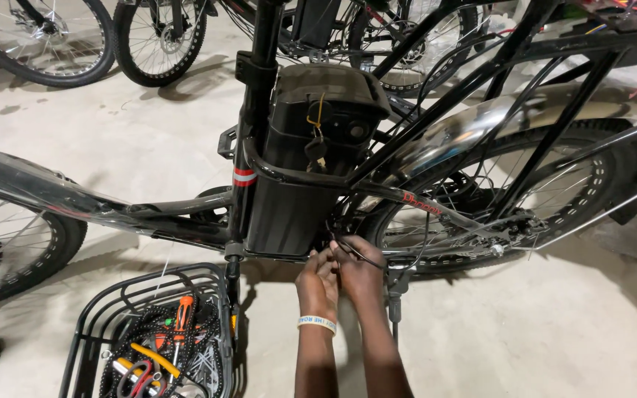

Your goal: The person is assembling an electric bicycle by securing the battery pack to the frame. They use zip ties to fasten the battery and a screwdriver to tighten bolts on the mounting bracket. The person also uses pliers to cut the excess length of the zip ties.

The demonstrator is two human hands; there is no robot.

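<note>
A black electric bicycle (436, 206) stands side-on in front of me, with a black battery box (311, 147) behind its seat tube and keys hanging from the box. Both my hands are pressed together low under the battery box, beside the rear wheel (554, 191). My left hand (317, 284), with a white wristband, pinches something small that I cannot make out. My right hand (359, 274) grips a thin black cable (355, 250) that runs toward the wheel hub. The fingertips are partly hidden by each other.
A black wire basket (97, 324) at the lower left holds pliers, screwdrivers with orange handles and black cord. The front wheel (16, 250) is at the left edge. More bicycle wheels (156, 37) stand behind on the concrete floor. A kickstand (394, 295) is next to my right hand.
</note>
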